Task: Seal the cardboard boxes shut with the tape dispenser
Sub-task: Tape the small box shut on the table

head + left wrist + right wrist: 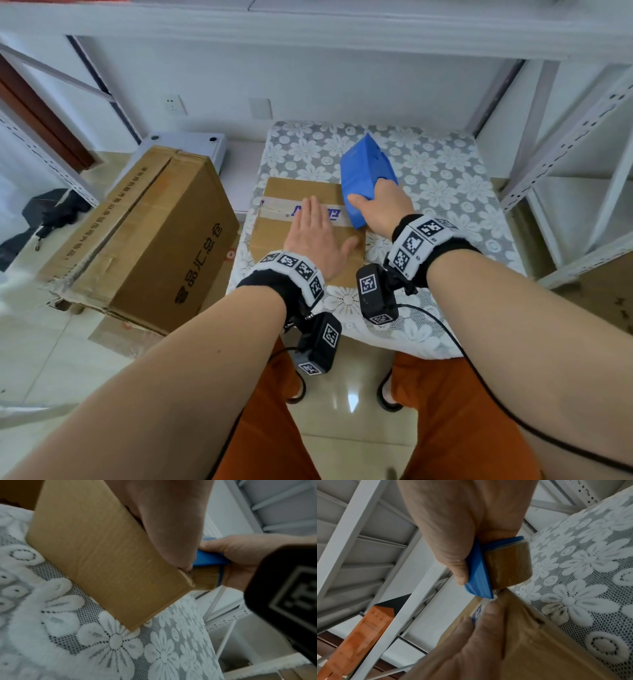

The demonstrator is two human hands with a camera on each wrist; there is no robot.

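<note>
A small cardboard box (274, 226) lies on the lace-covered table (445, 192), with a strip of printed tape (274, 205) across its top. My left hand (313, 231) lies flat on the box lid (102, 555), fingers straight, pressing on the tape. My right hand (380, 209) grips a blue tape dispenser (366, 174) at the box's right edge. In the right wrist view the dispenser (479, 582) holds a brown tape roll (508, 566) whose lower end meets the box corner (539, 642). The left wrist view shows the dispenser (209, 558) just past the box corner.
A large brown carton (147, 240) with printed characters stands on the floor left of the table. White metal shelving (582, 144) rises at the right and behind. A dark bag (44, 219) lies at the far left. My legs in orange shorts (445, 411) are below the table's near edge.
</note>
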